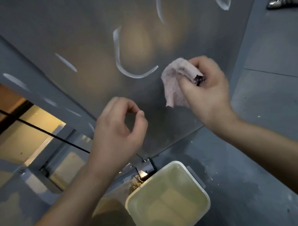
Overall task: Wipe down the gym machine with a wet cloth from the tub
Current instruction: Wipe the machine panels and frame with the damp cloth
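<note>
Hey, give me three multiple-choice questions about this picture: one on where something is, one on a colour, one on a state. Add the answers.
1. Where is the tub?
A) low down, beneath the forearms
B) on a shelf overhead
C) hanging from a hook

2. What colour is the cloth?
A) dark green
B) pale pink
C) bright yellow

3. What is the left hand doing?
A) gripping the cloth
B) dipping into the tub
C) holding nothing, fingers loosely curled

Answers:
1 A: the tub sits at the bottom of the view, under both forearms.
2 B: the bunched cloth looks pale pink.
3 C: only the right hand grips the cloth, in front of the grey panel.
</note>
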Demonstrator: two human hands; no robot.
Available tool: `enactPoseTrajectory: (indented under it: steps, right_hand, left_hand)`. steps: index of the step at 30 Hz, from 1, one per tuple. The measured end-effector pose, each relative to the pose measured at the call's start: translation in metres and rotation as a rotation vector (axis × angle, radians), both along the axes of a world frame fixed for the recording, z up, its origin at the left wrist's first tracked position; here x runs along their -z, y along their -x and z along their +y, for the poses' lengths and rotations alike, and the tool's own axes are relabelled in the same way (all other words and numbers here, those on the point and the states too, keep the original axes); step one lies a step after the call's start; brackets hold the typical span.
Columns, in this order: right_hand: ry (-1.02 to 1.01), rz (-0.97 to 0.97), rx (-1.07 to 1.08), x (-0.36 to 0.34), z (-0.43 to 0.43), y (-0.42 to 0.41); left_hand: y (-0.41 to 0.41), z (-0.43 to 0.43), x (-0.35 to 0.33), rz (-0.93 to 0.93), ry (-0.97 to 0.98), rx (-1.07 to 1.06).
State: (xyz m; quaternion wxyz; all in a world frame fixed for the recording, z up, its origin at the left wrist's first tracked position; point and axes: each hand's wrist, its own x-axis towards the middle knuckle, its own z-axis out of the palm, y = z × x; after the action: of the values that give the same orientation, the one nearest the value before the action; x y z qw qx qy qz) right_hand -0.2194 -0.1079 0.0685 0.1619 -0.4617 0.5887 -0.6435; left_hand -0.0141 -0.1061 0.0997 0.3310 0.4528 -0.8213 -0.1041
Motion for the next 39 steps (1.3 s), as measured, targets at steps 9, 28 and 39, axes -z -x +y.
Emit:
enactPoseTrajectory:
  steps: [9, 28, 39]
  right_hand:
    - [0.346, 0.757, 0.102, 0.016, -0.032, -0.008]
    - [0.54, 0.934, 0.154, 0.016, -0.046, 0.002]
    - [0.543, 1.042, 0.072, 0.016, -0.046, -0.005]
  left_hand:
    - [-0.008, -0.011, 0.008, -0.231, 0.291, 0.024]
    - [-0.012, -0.007, 0.038, -0.539, 0.155, -0.113]
    - [-0.014, -0.009, 0.038, -0.554, 0.179, -0.133]
